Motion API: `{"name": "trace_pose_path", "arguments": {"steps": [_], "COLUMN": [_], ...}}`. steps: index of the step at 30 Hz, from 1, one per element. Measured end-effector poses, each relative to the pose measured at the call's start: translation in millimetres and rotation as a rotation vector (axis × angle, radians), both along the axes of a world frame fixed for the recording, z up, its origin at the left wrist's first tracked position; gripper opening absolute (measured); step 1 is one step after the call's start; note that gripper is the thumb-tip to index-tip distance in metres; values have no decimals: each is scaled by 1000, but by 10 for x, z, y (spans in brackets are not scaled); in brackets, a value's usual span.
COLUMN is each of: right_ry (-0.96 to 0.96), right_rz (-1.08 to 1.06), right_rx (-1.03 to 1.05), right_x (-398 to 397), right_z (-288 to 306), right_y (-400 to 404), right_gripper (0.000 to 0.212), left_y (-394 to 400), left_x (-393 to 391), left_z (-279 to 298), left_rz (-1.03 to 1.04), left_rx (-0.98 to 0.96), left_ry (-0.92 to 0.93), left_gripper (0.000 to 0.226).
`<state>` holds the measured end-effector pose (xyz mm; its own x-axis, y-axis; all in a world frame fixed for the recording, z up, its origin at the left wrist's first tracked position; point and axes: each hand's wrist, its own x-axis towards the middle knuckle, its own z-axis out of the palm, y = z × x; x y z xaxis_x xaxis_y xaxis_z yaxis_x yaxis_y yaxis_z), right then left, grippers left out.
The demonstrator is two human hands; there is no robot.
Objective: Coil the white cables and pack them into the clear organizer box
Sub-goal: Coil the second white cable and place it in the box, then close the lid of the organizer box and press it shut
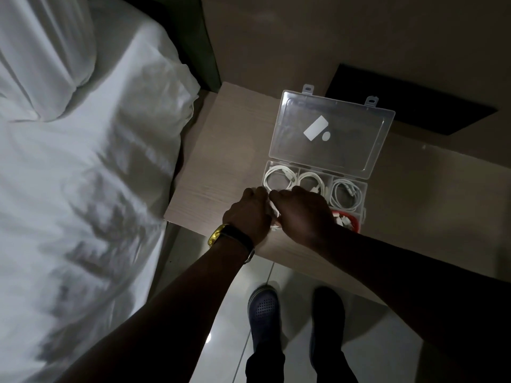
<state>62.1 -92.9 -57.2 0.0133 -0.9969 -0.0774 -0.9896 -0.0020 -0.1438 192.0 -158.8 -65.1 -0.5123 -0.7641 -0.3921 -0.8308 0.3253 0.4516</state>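
Observation:
The clear organizer box [365, 189] lies open on the wooden bedside table [218, 167], its lid [329, 131] tilted back. Three coiled white cables fill the far row: one on the left [278, 179], one in the middle [312, 182], one on the right [347, 193]. A red cable [351, 219] sits in the near right compartment. My left hand [249, 214] and my right hand [301, 211] meet over the box's near left corner, both pinching a white cable [275, 217] that shows only as small loops between them.
A bed with white sheets [83, 175] fills the left. A black panel [409, 100] sits on the wall behind the box. My feet in dark shoes [264, 305] stand on the pale tiled floor below the table's edge.

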Motion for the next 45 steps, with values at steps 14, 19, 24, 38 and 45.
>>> {"name": "trace_pose_path", "arguments": {"steps": [14,19,24,38,45], "right_ry": [-593,-1285,-1663,-415,-245], "right_rz": [-719,-1319,-1150,-325,-278], "right_rx": [-240,-296,-326,-143,-100], "right_x": [-770,-1523,-1499,-629,-662], "right_z": [285,323,633,-100,-300], "right_y": [216,109,244,1311,1280], "right_gripper": [14,35,36,56,50], "left_y": [-175,-702,-778,84,85], "left_x": [129,-518,-505,292,221], "left_z": [146,220,460,76,-31], "left_rz": [55,390,627,-70,-143], "left_rx": [-209,353,654,97,-92], "left_ry": [349,436,834,400,379], "left_gripper": [24,61,55,81,74]}}
